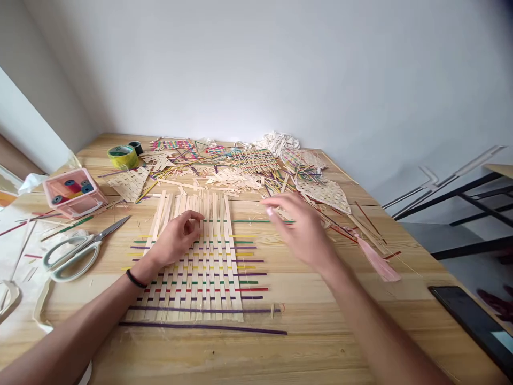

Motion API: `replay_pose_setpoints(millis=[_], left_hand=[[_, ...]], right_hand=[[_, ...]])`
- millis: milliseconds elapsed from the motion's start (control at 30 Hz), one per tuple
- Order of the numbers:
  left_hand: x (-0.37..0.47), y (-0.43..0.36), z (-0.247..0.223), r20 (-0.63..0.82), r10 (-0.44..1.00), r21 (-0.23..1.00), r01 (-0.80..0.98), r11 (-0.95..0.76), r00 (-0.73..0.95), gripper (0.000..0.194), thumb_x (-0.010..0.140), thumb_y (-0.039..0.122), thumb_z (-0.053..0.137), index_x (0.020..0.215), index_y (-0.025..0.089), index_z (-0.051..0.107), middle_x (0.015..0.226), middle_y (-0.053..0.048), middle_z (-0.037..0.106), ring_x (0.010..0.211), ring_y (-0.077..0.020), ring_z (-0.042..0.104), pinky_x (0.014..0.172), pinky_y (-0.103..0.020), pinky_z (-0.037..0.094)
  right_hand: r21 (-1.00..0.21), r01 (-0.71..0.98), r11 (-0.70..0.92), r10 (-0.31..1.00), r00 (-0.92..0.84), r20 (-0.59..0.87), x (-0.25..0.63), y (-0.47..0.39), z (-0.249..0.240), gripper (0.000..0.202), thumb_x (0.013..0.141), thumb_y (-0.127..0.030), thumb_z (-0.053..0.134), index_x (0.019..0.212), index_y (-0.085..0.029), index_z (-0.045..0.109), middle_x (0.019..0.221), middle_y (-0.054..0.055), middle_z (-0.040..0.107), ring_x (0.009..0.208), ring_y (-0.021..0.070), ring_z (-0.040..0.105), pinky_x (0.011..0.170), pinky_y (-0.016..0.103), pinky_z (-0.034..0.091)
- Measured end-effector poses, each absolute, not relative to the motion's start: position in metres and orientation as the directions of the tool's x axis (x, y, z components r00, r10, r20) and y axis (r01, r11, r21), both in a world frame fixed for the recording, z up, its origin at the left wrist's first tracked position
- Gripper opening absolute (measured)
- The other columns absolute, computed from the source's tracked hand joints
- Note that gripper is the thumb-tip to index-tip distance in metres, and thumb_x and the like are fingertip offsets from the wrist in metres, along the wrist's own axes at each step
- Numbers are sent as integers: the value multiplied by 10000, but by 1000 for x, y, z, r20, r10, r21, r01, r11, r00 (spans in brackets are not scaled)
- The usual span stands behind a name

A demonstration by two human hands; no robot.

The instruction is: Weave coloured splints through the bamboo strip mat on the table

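A mat of pale strips (218,272), woven across with purple, red, green and yellow strips, lies flat on the wooden table (312,342). My left hand (178,235) rests on its upper left part, thumb and fingertips brought together; whatever may be between them is too small to make out. A green strip (256,221) runs out from the top of the weave toward the right. Over that strip's right end hangs my right hand (298,222), slightly blurred, its thumb apart from its fingers and nothing seen between them. One loose purple strip (204,327) lies below the mat.
Scissors (78,251), a pink box of thread spools (74,192) and yellow tape (123,156) are on the left. Loose strips (236,179) pile up at the back. At right lie a woven fan (324,193) with a pink tassel (379,260) and a phone (473,321).
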State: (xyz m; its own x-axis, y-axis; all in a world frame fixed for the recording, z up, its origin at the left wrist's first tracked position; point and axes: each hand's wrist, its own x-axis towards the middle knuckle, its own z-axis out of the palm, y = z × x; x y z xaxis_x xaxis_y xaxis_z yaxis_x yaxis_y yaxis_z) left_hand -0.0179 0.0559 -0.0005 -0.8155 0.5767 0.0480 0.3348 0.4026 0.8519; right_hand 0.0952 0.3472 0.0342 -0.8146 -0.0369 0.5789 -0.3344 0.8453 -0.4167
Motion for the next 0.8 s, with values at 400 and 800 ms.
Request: replay_pose_setpoints(millis=[400, 800], left_hand=[[-22, 54, 0, 15, 564, 905, 252, 344, -825, 443, 884, 525, 652, 1152, 174, 632, 711, 42, 495, 633, -152, 455, 578, -289, 363], [-21, 55, 2, 14, 581, 881, 285, 378, -813, 400, 908, 532, 631, 1128, 198, 622, 732, 36, 523, 659, -159, 459, 608, -295, 386]], right_hand=[[-450, -287, 846, -75, -899, 432, 75, 360, -22, 130, 1015, -202, 671, 1118, -232, 745, 1093, 56, 791, 1051, 253, 725, 961, 433, 517], [-434, -320, 842, -61, -856, 514, 77, 363, -34, 185, 995, -164, 697, 1070, -264, 833, 895, 41, 744, 917, 240, 669, 837, 385, 492]])
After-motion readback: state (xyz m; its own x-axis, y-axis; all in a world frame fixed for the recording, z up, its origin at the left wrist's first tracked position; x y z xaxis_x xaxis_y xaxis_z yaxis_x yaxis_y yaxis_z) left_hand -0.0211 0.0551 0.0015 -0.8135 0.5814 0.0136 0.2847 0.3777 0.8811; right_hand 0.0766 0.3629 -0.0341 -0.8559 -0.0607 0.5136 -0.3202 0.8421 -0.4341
